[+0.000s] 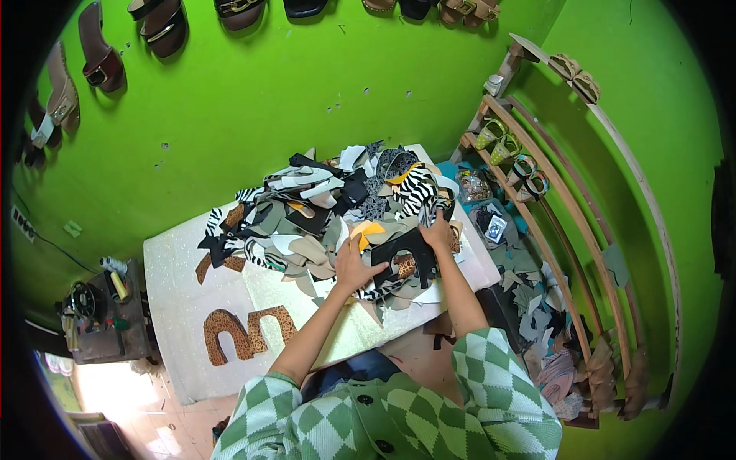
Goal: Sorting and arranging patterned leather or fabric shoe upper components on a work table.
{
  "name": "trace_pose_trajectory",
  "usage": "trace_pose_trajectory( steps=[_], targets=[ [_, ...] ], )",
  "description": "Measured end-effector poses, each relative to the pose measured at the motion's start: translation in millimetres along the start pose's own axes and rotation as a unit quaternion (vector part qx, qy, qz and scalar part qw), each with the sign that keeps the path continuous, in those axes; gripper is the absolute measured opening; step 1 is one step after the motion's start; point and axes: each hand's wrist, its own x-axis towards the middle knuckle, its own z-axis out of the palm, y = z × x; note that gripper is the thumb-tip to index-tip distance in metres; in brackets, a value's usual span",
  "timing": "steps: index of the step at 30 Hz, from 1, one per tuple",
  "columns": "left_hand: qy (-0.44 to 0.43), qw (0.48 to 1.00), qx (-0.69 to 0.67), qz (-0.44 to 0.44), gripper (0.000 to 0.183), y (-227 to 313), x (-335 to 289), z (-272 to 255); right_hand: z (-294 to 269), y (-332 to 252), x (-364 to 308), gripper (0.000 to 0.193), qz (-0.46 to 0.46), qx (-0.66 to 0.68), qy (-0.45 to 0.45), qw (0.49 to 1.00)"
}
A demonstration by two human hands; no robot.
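A heap of shoe-material scraps in black, white, grey, beige, zebra and leopard print covers the back of the table. My left hand rests on it, fingers and thumb apart, beside an orange scrap. At the heap's right side my right hand closes at the upper corner of a black cut-out piece; its fingertips partly hide among zebra-print scraps. Through the black piece's opening shows a leopard-print scrap. Two arch-shaped leopard-print pieces lie apart at the table's front left.
On the right stands a wooden rack with several sandals. Bins of small parts and more scraps sit between rack and table. At left is a small side table with tools. Sandals hang on the green wall.
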Motion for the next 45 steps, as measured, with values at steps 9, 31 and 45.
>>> trace_pose_trajectory(
  steps=[9,31,45],
  targets=[
    [-0.041,0.986,0.153,0.052,0.086,13,35,16,-26,11,12,0.049,-0.03,0.003,0.015,0.999],
    [0.367,0.91,0.179,-0.069,0.049,13,87,-142,-110,-247,52,0.043,-0.344,0.159,-0.049,0.924],
    [0.217,0.96,0.177,0.021,0.082,-31,52,-85,-41,-94,33,0.063,-0.388,0.438,-0.203,0.785]
  ],
)
